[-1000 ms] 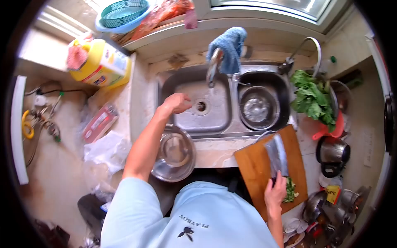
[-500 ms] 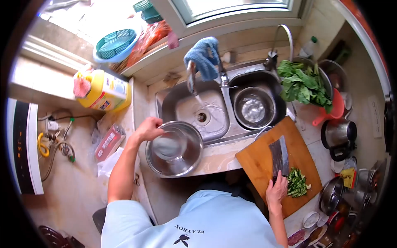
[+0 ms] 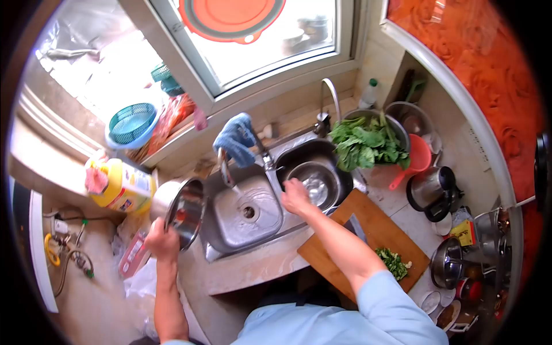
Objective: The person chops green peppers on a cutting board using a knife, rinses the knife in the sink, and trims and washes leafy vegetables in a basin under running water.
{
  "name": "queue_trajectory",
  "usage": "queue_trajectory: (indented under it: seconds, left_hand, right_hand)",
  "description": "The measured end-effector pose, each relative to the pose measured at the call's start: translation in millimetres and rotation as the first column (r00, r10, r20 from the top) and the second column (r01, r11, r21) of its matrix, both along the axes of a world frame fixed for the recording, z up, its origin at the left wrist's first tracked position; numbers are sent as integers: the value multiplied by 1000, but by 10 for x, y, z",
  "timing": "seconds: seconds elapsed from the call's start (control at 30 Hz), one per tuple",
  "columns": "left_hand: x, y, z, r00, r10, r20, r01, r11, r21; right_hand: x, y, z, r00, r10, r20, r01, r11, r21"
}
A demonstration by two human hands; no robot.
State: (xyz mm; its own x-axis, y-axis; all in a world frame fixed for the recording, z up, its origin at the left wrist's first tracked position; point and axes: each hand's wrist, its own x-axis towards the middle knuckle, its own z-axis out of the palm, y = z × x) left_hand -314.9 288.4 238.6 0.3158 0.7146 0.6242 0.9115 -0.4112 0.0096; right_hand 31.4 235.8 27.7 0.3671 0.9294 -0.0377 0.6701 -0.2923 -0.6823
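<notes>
My left hand (image 3: 163,240) is closed on the rim of a stainless steel basin (image 3: 190,213), which is tipped on its side at the left edge of the sink. My right hand (image 3: 295,196) is over the divider between the two sink bowls, beside the metal bowl (image 3: 323,183) in the right one; its fingers are too unclear to read. Behind my right forearm, a cleaver (image 3: 356,226) lies partly hidden on the wooden cutting board (image 3: 376,215), near chopped greens (image 3: 393,263). Water runs from the tap (image 3: 225,167) into the left sink bowl (image 3: 244,221).
A blue cloth (image 3: 234,140) hangs over the tap. Leafy greens (image 3: 368,144) fill a bowl at the back right, beside a red ladle (image 3: 414,158) and a kettle (image 3: 428,190). A yellow jug (image 3: 118,184) stands at left; several dishes line the right side.
My right hand has let go of the cleaver and moved to the sink. My left hand has tipped the basin up on its side and shifted it left. The head view now takes in more window.
</notes>
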Motion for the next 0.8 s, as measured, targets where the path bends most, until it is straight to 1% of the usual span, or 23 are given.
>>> queue_trajectory:
  seconds: [0.03, 0.07, 0.1, 0.13, 0.17, 0.2, 0.23, 0.27, 0.3, 0.33, 0.37, 0.43, 0.5, 0.53, 0.57, 0.63, 0.67, 0.7, 0.77, 0.8]
  left_hand:
    - [-25, -45, -17, 996, 35, 82, -33, 999, -23]
    - [-34, -73, -26, 977, 85, 196, -73, 995, -67]
    - [-73, -108, -15, 942, 151, 299, -124, 986, -109]
    - [-192, -109, -43, 921, 184, 344, -142, 979, -145]
    - [-297, -97, -122, 894, 223, 388, -165, 970, -178]
    - [-351, -96, -209, 891, 196, 410, -147, 978, -148]
    - [-374, -150, -270, 889, 216, 404, -154, 971, -181]
    - [-338, -203, -364, 915, 141, 378, -107, 988, -109]
    - [-223, -272, -392, 929, 62, 365, -52, 998, -38]
    - [-177, -285, -463, 945, -23, 325, 31, 999, -20]
    - [-149, -263, -464, 978, -94, 188, 114, 989, -99]
    - [-194, -108, -617, 991, -73, 112, 88, 988, -129]
    - [-161, -148, -545, 963, 81, 256, -38, 985, -166]
    - [-172, -191, -578, 902, 158, 401, -78, 975, -209]
    - [-173, -205, -622, 855, 240, 461, -128, 957, -260]
    - [-199, -216, -763, 735, 397, 550, -208, 904, -375]
    - [-298, -122, -1048, 670, 430, 605, -179, 885, -431]
    - [-347, -28, -1336, 559, 506, 657, -141, 838, -527]
    - [-337, 148, -1942, 324, 656, 682, -10, 723, -691]
    - [-334, 202, -2277, 262, 689, 676, 52, 689, -723]
  right_hand:
    - [53, 233, -61, 1000, -12, 11, 12, 1000, 7]
    - [166, 541, -210, 1000, -22, 10, 23, 994, -111]
    - [157, 813, -101, 1000, -16, 2, 16, 975, -221]
    - [210, 903, -14, 980, -159, -121, 127, 963, -240]
    - [245, 891, 153, 991, -121, -50, 116, 990, -82]
    - [293, 1029, 32, 998, -63, -3, 63, 996, -58]
    - [335, 1068, -112, 997, -68, -24, 66, 995, -74]
    - [329, 973, 89, 991, -35, -131, 28, 998, -55]
    - [343, 916, 149, 996, 2, -89, -14, 991, -131]
    - [275, 760, 120, 999, 4, -46, -4, 1000, -3]
    - [268, 655, 114, 995, 58, -77, -66, 991, -117]
    - [168, 343, 146, 993, 46, -111, -64, 984, -167]
    - [111, -29, 196, 987, 88, -138, -102, 990, -95]
    - [56, -221, 305, 974, 76, -214, -85, 996, -34]
    - [3, -412, 377, 957, 54, -285, -65, 997, -29]
    - [-75, -762, 452, 941, 68, -332, -84, 996, -33]
    - [-115, -912, 541, 929, 30, -370, -71, 993, -98]
    - [-125, -1085, 274, 919, 42, -392, -66, 997, -48]
    - [-155, -1326, 430, 868, 21, -497, -90, 989, -115]
    - [-171, -1420, 526, 851, 4, -524, -84, 988, -128]
